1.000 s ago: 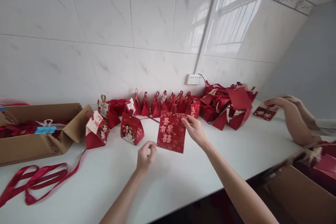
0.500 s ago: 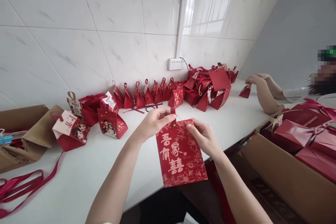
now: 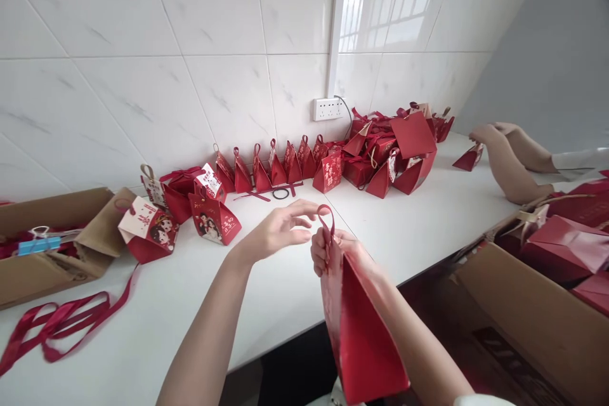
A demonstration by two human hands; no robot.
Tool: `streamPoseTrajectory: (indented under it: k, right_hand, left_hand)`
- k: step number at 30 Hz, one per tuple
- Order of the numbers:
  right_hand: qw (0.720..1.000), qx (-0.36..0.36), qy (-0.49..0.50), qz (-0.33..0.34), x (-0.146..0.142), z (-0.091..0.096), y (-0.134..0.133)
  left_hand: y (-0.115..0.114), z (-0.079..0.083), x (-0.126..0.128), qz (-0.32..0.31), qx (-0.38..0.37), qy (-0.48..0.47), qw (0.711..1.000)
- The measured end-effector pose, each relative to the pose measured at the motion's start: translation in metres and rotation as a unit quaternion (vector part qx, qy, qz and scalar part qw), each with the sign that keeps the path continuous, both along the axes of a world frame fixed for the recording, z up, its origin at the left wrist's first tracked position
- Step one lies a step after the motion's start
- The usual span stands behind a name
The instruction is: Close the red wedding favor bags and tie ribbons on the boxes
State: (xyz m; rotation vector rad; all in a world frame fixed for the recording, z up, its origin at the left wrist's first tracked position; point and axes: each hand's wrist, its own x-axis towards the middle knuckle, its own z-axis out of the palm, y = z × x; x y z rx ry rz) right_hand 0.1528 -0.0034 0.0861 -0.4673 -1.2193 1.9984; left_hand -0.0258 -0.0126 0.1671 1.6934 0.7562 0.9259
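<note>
In my right hand (image 3: 349, 252) is a red gift box (image 3: 366, 336) of folded card, gripped near its top and turned so that a plain triangular side faces me. A red ribbon loop (image 3: 326, 212) stands up from its peak. My left hand (image 3: 278, 229) is just left of the loop, fingers apart and slightly bent, with the index fingertip at or very near the ribbon. Beyond the hands, a row of small red triangular boxes (image 3: 261, 174) with ribbon loops stands along the wall. A black ring (image 3: 280, 193) lies in front of them.
More red boxes are heaped (image 3: 380, 146) at the back right. A cardboard box (image 3: 533, 304) of red packages is at right, another carton (image 3: 47, 279) at left. Loose red ribbon (image 3: 71, 323) lies front left. Another person's hand (image 3: 490, 133) holds a small red box.
The gift box has turned from its printed front to its side and come lower. My left hand has let go of the ribbon. The view has shifted slightly right.
</note>
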Motion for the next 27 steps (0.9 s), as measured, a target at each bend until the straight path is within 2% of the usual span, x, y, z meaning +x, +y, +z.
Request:
streamPoseTrajectory:
  k: [2, 4, 6, 8, 11, 13, 15, 16, 18, 20, 21, 23, 25, 27]
  right_hand:
    - [0.999, -0.021, 0.018, 0.030, -0.015, -0.003, -0.002]
    - [0.998, -0.021, 0.014, 0.051, -0.025, -0.003, -0.008]
    - [0.999, -0.010, -0.007, 0.032, -0.024, -0.003, -0.013]
    - [0.999, 0.005, -0.037, -0.014, -0.012, -0.003, -0.015]
    - [0.988, 0.041, -0.091, -0.118, 0.018, -0.003, -0.004]
    - [0.976, 0.056, -0.098, -0.184, 0.038, -0.001, 0.007]
    - [0.955, 0.083, -0.092, -0.271, 0.051, 0.005, 0.013]
    - [0.936, 0.118, -0.098, -0.317, 0.054, 0.010, 0.011]
    - [0.859, 0.264, -0.142, -0.416, 0.052, 0.023, 0.000]
    - [0.761, 0.442, -0.192, -0.434, 0.042, 0.037, -0.017]
    - [0.718, 0.506, -0.215, -0.427, 0.036, 0.043, -0.025]
    - [0.650, 0.581, -0.245, -0.424, 0.026, 0.052, -0.035]
    - [0.612, 0.609, -0.260, -0.432, 0.020, 0.056, -0.039]
    - [0.599, 0.622, -0.265, -0.428, 0.018, 0.055, -0.038]
  left_hand:
    - [-0.002, -0.001, 0.007, 0.008, 0.040, 0.053, 0.998]
    - [-0.004, -0.002, 0.014, 0.002, 0.015, 0.060, 0.998]
    - [-0.007, -0.002, 0.019, -0.008, -0.045, 0.039, 0.998]
    - [-0.011, -0.002, 0.019, 0.016, -0.069, 0.022, 0.997]
    - [-0.018, 0.001, 0.014, 0.137, 0.006, 0.012, 0.990]
    - [-0.023, 0.003, 0.011, 0.222, 0.055, 0.021, 0.973]
    - [-0.028, 0.005, 0.012, 0.278, 0.071, 0.044, 0.957]
    - [-0.029, 0.005, 0.014, 0.295, 0.069, 0.057, 0.951]
    - [-0.032, 0.006, 0.021, 0.304, 0.062, 0.081, 0.947]
    - [-0.033, 0.006, 0.030, 0.294, 0.060, 0.093, 0.949]
    - [-0.033, 0.007, 0.033, 0.290, 0.063, 0.093, 0.950]
    - [-0.034, 0.007, 0.039, 0.287, 0.067, 0.091, 0.951]
    - [-0.035, 0.007, 0.041, 0.284, 0.069, 0.096, 0.951]
    - [-0.037, 0.006, 0.040, 0.282, 0.069, 0.100, 0.952]
